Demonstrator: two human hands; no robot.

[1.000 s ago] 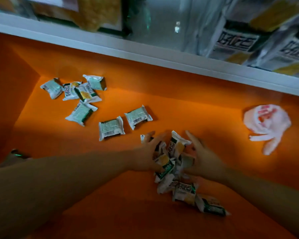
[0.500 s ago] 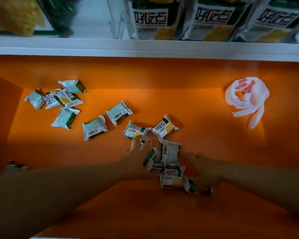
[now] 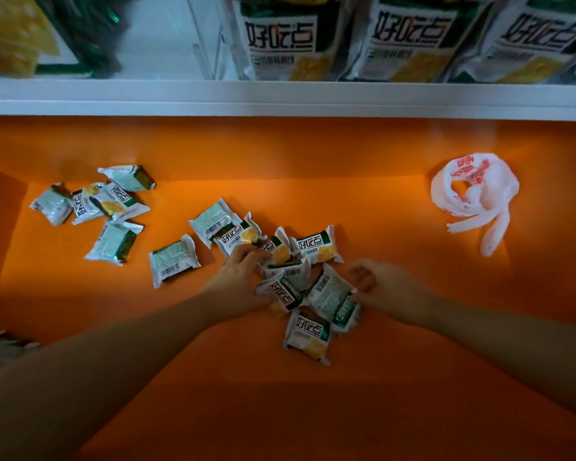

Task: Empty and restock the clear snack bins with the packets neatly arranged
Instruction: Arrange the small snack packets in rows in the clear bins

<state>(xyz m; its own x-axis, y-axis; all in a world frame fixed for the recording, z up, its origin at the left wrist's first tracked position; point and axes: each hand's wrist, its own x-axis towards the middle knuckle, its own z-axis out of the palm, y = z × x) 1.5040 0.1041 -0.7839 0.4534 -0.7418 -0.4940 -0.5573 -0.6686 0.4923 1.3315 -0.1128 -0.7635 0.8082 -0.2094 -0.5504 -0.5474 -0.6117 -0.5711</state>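
The clear bins (image 3: 210, 41) above hold large bags (image 3: 280, 38); small white-green packets (image 3: 316, 247) (some barcode-up) lie heaped and scattered on the orange surface (image 3: 313, 410). The left hand (image 3: 240, 277) grips packets in the heap; whether the right hand (image 3: 386, 287) holds anything is unclear.

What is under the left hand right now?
The left hand lies over the left edge of the packet pile, fingers against a yellow-fronted packet. Whatever is beneath the palm is hidden.
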